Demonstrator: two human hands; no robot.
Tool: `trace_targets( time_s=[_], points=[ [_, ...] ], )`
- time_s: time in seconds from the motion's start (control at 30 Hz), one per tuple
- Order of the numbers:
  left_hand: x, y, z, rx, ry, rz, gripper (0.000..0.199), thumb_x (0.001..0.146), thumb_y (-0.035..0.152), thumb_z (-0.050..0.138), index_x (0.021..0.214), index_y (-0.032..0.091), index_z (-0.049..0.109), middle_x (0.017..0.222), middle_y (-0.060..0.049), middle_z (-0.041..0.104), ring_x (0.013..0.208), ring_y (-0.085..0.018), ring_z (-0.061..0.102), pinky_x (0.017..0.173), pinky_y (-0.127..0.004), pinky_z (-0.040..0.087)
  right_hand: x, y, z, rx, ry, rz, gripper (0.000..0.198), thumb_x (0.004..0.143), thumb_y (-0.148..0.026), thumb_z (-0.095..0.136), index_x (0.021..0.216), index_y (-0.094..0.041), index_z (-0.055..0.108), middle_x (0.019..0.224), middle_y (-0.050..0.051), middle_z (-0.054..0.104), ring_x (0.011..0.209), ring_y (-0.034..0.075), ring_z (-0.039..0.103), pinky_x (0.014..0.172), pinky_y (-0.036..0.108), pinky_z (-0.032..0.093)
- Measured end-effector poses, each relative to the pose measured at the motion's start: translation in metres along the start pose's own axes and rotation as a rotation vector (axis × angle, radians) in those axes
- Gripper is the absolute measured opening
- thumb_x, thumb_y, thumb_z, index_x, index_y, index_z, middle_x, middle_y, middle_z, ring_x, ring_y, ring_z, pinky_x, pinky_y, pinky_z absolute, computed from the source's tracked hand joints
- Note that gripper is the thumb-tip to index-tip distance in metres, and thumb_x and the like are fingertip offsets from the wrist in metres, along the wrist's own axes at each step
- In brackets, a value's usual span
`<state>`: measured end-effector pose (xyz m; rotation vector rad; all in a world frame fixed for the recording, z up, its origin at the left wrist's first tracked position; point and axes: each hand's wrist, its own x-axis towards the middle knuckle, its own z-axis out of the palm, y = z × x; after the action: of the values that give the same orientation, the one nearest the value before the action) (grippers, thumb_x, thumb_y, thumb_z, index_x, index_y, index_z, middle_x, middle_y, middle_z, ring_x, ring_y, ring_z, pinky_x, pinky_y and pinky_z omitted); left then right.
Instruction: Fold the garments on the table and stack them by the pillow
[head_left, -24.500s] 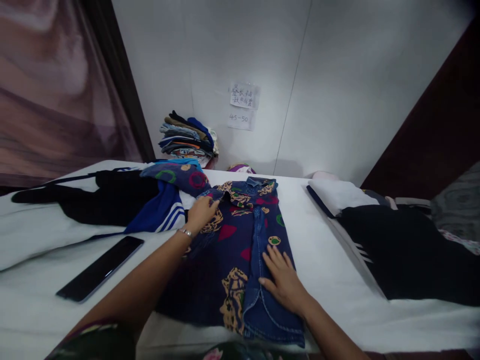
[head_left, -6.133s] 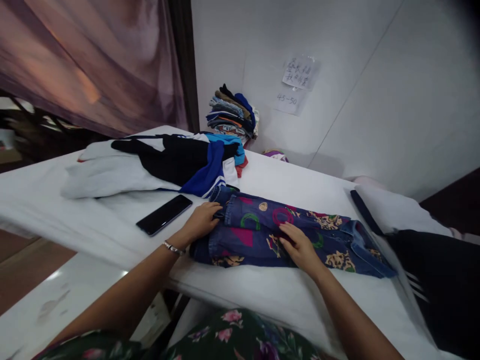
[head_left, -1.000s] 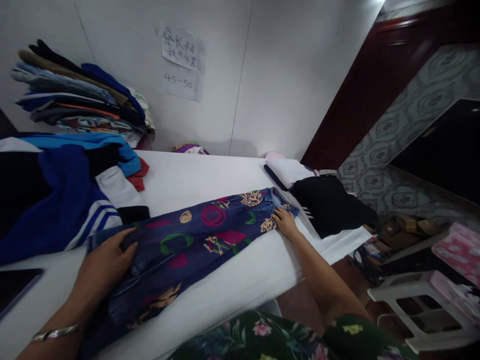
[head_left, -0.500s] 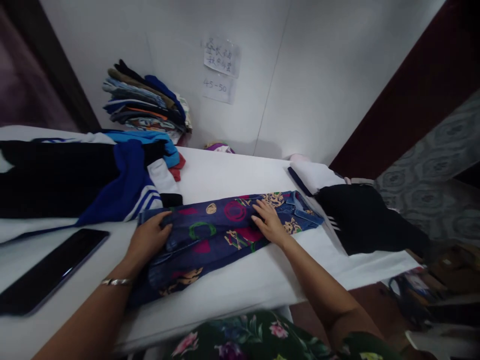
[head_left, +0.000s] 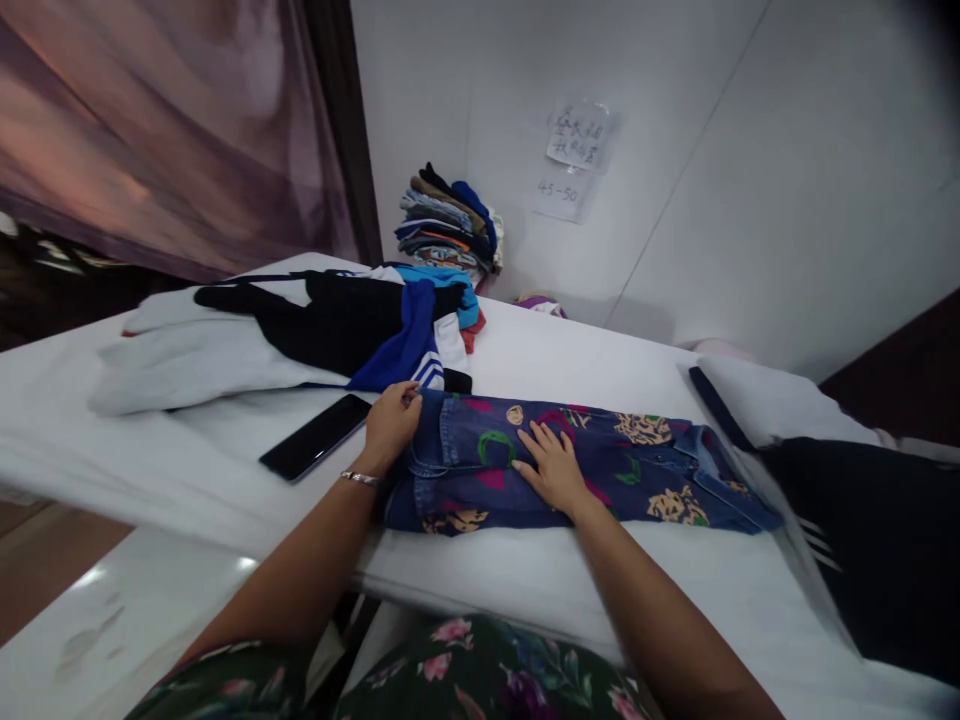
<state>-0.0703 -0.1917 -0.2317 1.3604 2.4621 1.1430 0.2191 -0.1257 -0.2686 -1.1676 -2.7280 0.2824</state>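
A printed denim shirt (head_left: pixel 600 450) lies folded into a long strip, its collar to the right. It is dark blue with green, magenta and tan patterns. My left hand (head_left: pixel 391 428) pinches the far corner of its left end between thumb and fingers. Flat on the middle of the cloth rests my right hand (head_left: pixel 553 470), its fingers spread and holding nothing. Just left of my left hand is a black phone (head_left: pixel 315 437), lying on the white-covered table (head_left: pixel 480 570).
Behind the phone spreads a heap of black, blue and white clothes (head_left: pixel 337 320). A stack of folded garments (head_left: pixel 448 225) stands by the wall, near paper labels (head_left: pixel 570 160). At right lie black clothing (head_left: pixel 877 540) and a white folded piece (head_left: pixel 780 400). A curtain (head_left: pixel 187 120) hangs at left.
The view has swung left, bringing the curtain and more of the heap into sight. My left hand now pinches the shirt's far left corner; my right hand rests nearer the shirt's middle.
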Motion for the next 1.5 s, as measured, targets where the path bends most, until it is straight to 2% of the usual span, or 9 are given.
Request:
trace_targets(
  time_s=[0.13,0.27,0.6,0.83,0.97,1.03,1.13,1.27,1.5],
  points=[
    [0.004,-0.013,-0.010,0.050,-0.075,-0.210,0.050,0.086,0.045,0.047,0.123,0.014,0.058,0.114,-0.012,0.067,0.101,-0.025,0.064,0.087,-0.033,0.046,-0.001,0.001,-0.001,-0.036,0.006,-0.004,0.057,0.094,-0.052,0.041,0.145,-0.025,0.038,0.154,0.009,0.031,0.143,0.027,0.025,0.114,0.051,0.015],
    [0.003,-0.019,-0.005,-0.001,-0.171,-0.254,0.060,0.081,0.053,0.055,0.125,0.014,0.056,0.105,-0.012,0.071,0.099,-0.028,0.066,0.083,-0.033,0.048,0.000,0.000,0.000,-0.036,-0.004,-0.007,0.057,0.094,-0.051,0.040,0.145,-0.025,0.038,0.154,0.008,0.030,0.143,0.027,0.024,0.114,0.052,0.015],
    [-0.008,-0.014,-0.010,-0.563,-0.316,-0.455,0.062,0.071,0.046,0.071,0.120,0.011,0.057,0.106,-0.014,0.071,0.092,-0.024,0.069,0.079,-0.031,0.053,0.000,0.000,-0.004,0.011,-0.007,-0.004,0.058,0.093,-0.051,0.043,0.145,-0.026,0.038,0.154,0.008,0.032,0.143,0.027,0.024,0.115,0.051,0.014],
    [-0.030,-0.003,-0.013,-0.066,-0.206,-0.140,0.065,0.075,0.053,0.061,0.129,0.018,0.051,0.121,-0.013,0.065,0.109,-0.029,0.063,0.091,-0.038,0.048,-0.001,0.001,-0.002,0.031,-0.013,-0.010,0.058,0.093,-0.050,0.044,0.145,-0.025,0.039,0.154,0.009,0.032,0.142,0.028,0.025,0.114,0.052,0.014],
    [-0.039,0.004,-0.018,0.135,-0.239,-0.220,0.072,0.073,0.062,0.058,0.130,0.018,0.051,0.120,-0.017,0.065,0.112,-0.036,0.060,0.093,-0.045,0.045,-0.001,0.002,-0.002,0.040,-0.005,-0.016,0.058,0.093,-0.050,0.044,0.144,-0.024,0.039,0.153,0.010,0.032,0.143,0.027,0.025,0.115,0.051,0.013],
    [-0.040,0.004,-0.020,0.028,-0.292,-0.281,0.070,0.070,0.063,0.061,0.120,0.014,0.058,0.114,-0.019,0.068,0.109,-0.037,0.062,0.093,-0.045,0.046,-0.001,0.002,-0.003,0.047,-0.003,-0.018,0.057,0.093,-0.050,0.044,0.144,-0.024,0.039,0.153,0.010,0.032,0.143,0.027,0.025,0.115,0.051,0.013],
    [-0.039,0.000,-0.023,-0.456,-0.406,-0.381,0.055,0.071,0.055,0.067,0.107,0.014,0.063,0.109,-0.016,0.071,0.102,-0.031,0.066,0.090,-0.040,0.050,-0.002,0.002,-0.004,0.056,-0.001,-0.022,0.057,0.092,-0.049,0.046,0.144,-0.025,0.040,0.153,0.010,0.032,0.143,0.027,0.025,0.115,0.050,0.013],
    [-0.039,-0.003,-0.028,-1.017,-0.573,-0.682,0.036,0.078,0.043,0.064,0.098,0.013,0.068,0.088,-0.012,0.075,0.083,-0.027,0.072,0.079,-0.037,0.056,-0.001,0.003,-0.004,0.079,0.004,-0.025,0.058,0.092,-0.048,0.047,0.144,-0.024,0.039,0.153,0.010,0.033,0.143,0.027,0.025,0.115,0.051,0.013],
    [-0.044,0.012,-0.026,-1.057,-0.552,-0.820,0.040,0.082,0.046,0.060,0.103,0.014,0.068,0.082,-0.011,0.076,0.080,-0.027,0.073,0.074,-0.037,0.059,-0.005,0.000,-0.009,0.164,0.055,-0.033,0.058,0.091,-0.045,0.051,0.143,-0.023,0.040,0.154,0.011,0.030,0.144,0.027,0.022,0.115,0.052,0.012]
  ],
)
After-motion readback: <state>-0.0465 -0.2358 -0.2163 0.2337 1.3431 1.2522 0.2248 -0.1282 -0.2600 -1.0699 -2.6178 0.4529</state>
